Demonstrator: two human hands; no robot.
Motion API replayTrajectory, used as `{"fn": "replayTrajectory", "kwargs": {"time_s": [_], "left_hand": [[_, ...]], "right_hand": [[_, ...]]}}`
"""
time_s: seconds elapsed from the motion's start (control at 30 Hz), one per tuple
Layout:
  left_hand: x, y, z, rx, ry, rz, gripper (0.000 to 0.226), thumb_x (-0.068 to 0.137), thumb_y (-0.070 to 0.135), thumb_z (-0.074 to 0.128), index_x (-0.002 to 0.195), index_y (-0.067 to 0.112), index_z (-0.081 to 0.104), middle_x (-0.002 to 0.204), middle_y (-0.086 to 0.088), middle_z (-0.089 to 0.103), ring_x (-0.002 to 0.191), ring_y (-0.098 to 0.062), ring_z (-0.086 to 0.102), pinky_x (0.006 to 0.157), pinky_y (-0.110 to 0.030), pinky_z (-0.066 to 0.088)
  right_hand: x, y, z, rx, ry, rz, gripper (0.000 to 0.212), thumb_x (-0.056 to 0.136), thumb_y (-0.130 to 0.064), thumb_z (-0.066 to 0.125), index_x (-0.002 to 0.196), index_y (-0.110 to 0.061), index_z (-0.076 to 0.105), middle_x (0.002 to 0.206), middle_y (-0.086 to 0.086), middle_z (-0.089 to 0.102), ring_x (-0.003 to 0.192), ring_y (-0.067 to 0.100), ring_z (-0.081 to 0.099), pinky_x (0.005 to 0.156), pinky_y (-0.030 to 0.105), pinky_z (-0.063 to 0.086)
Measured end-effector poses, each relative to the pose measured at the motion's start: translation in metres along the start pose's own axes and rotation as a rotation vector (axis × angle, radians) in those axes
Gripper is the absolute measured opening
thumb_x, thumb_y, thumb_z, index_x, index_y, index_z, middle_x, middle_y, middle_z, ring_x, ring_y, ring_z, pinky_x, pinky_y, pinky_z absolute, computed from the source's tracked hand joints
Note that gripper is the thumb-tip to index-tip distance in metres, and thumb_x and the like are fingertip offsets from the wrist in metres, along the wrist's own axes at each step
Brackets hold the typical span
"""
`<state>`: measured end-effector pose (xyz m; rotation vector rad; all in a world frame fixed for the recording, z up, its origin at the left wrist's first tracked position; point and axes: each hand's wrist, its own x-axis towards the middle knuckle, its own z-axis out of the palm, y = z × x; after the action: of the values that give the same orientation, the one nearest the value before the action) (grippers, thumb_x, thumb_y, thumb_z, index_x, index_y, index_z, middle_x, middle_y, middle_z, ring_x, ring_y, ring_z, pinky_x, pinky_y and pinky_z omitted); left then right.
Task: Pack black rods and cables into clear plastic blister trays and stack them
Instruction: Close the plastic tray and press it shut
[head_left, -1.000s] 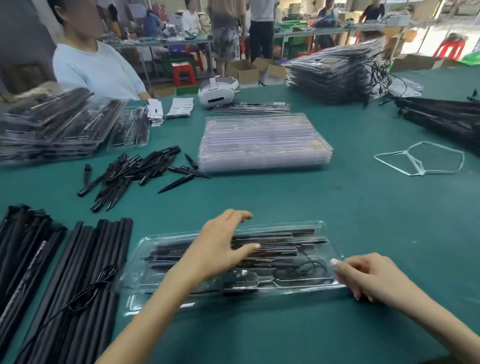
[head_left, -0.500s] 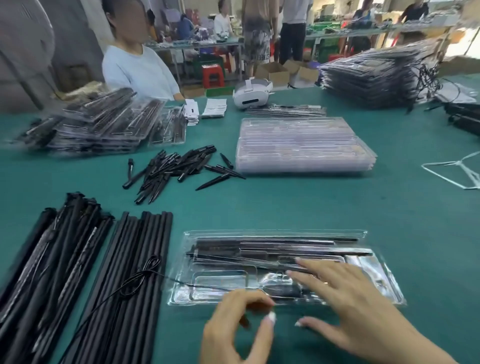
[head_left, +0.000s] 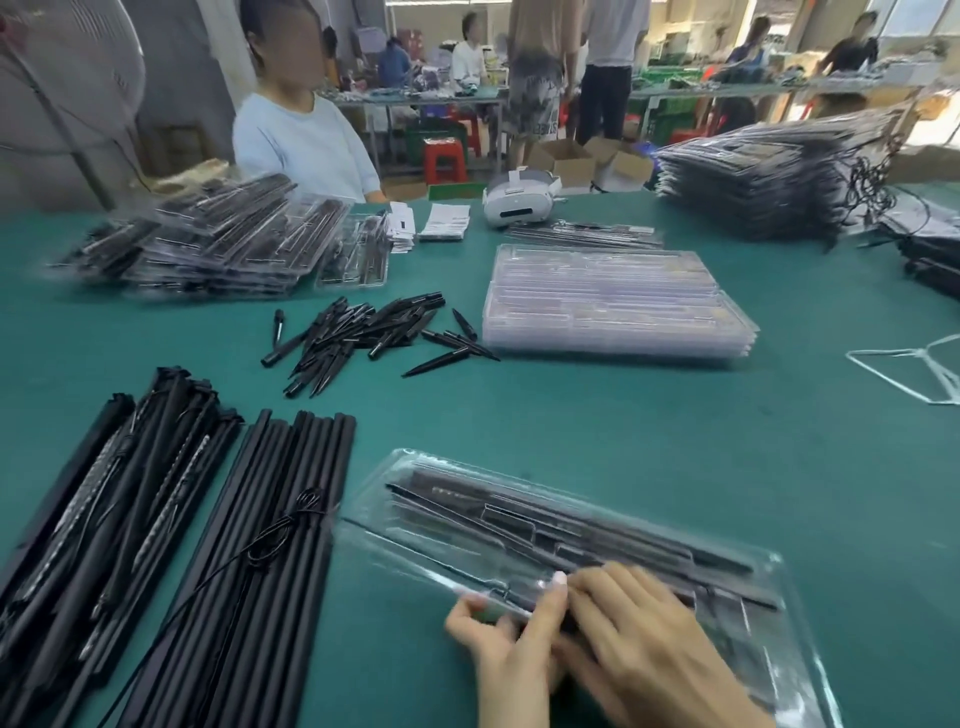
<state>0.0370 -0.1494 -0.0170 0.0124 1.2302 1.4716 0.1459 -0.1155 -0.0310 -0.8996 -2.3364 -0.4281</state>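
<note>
Blister tray (head_left: 613, 525) edge pinched by left hand (head_left: 506, 642); right hand (head_left: 641, 631) fingers flat on it.

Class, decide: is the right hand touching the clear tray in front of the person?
Touching. The head view shows the right hand lying flat on the clear tray, fingers pressing its near edge.

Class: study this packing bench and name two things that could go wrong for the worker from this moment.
1. The filled blister tray lies askew while both hands, left hand and right hand, work its near edge; rods may slip out.
2. A loose cable trails across the black rods beside the tray and may snag.
</note>
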Motion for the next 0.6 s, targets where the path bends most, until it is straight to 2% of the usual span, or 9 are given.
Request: {"fn": "replayTrajectory", "kwargs": {"time_s": [0.1,0.17,0.23,0.27,0.33,0.37,0.43,0.5,0.6], "left_hand": [[0.004,0.001,-0.004,0.11,0.061,0.088,0.054,0.077,-0.009,0.07,0.102,0.015,0.029,0.083,-0.017,0.059,0.07,-0.022,0.055,0.073,-0.042,0.046],[0.007,0.001,-0.012,0.179,0.052,0.133,0.051,0.079,-0.009,0.068,0.108,0.012,0.032,0.092,-0.02,0.062,0.075,-0.025,0.06,0.077,-0.044,0.048],[0.007,0.001,-0.019,0.21,-0.01,0.171,0.042,0.083,-0.009,0.063,0.111,0.01,0.038,0.097,-0.022,0.063,0.067,-0.026,0.065,0.063,-0.036,0.054],[0.005,0.002,-0.02,0.202,-0.059,0.177,0.036,0.085,-0.01,0.06,0.11,0.009,0.043,0.093,-0.02,0.065,0.058,-0.025,0.065,0.052,-0.033,0.053],[0.0,0.005,-0.02,0.181,-0.137,0.172,0.029,0.087,-0.014,0.054,0.105,0.009,0.049,0.077,-0.013,0.067,0.047,-0.028,0.061,0.04,-0.031,0.051],[0.0,0.006,-0.02,0.187,-0.152,0.179,0.03,0.086,-0.017,0.051,0.102,0.008,0.049,0.07,-0.009,0.066,0.046,-0.029,0.058,0.039,-0.031,0.05],[0.0,0.007,-0.021,0.206,-0.157,0.2,0.032,0.084,-0.021,0.047,0.098,0.008,0.046,0.065,-0.009,0.065,0.042,-0.026,0.055,0.037,-0.029,0.047],[0.0,0.009,-0.023,0.206,-0.156,0.216,0.034,0.083,-0.023,0.044,0.097,0.008,0.042,0.064,-0.013,0.065,0.037,-0.024,0.052,0.035,-0.027,0.045],[0.001,0.008,-0.027,0.241,-0.146,0.26,0.033,0.083,-0.022,0.047,0.097,0.008,0.042,0.066,-0.014,0.067,0.037,-0.023,0.051,0.036,-0.027,0.045]], "right_hand": [[-0.001,-0.026,-0.006,0.078,-0.148,0.059,0.041,0.092,-0.029,0.045,0.077,-0.01,0.077,0.067,-0.001,0.064,0.053,0.015,0.058,0.048,0.022,0.046],[0.001,-0.021,-0.019,0.227,-0.261,0.112,0.036,0.08,-0.044,0.051,0.088,-0.02,0.078,0.077,-0.009,0.065,0.064,0.007,0.062,0.058,0.019,0.051],[0.008,-0.003,-0.028,0.436,-0.28,0.32,0.031,0.078,-0.049,0.059,0.102,-0.034,0.072,0.096,-0.018,0.061,0.09,0.002,0.06,0.08,0.03,0.051],[0.011,0.007,-0.029,0.467,-0.292,0.441,0.04,0.079,-0.051,0.061,0.116,-0.035,0.065,0.108,-0.018,0.056,0.104,0.005,0.054,0.09,0.035,0.045],[0.016,0.023,-0.025,0.436,-0.377,0.577,0.07,0.082,-0.055,0.064,0.143,-0.036,0.035,0.127,-0.017,0.039,0.122,0.006,0.038,0.102,0.028,0.032],[0.02,0.026,-0.022,0.51,-0.471,0.639,0.082,0.08,-0.054,0.066,0.148,-0.037,0.022,0.128,-0.018,0.035,0.123,0.002,0.035,0.101,0.019,0.029],[0.026,0.027,-0.016,0.687,-0.589,0.714,0.092,0.077,-0.049,0.072,0.149,-0.037,0.017,0.118,-0.022,0.041,0.115,-0.005,0.04,0.09,0.006,0.029],[0.028,0.025,-0.012,0.717,-0.6,0.719,0.094,0.073,-0.049,0.075,0.148,-0.038,0.019,0.116,-0.022,0.043,0.116,-0.006,0.042,0.086,0.005,0.029],[0.03,0.019,-0.011,0.774,-0.609,0.753,0.111,0.063,-0.061,0.077,0.15,-0.037,0.013,0.133,-0.019,0.04,0.118,-0.011,0.036,0.088,0.0,0.027]]}}
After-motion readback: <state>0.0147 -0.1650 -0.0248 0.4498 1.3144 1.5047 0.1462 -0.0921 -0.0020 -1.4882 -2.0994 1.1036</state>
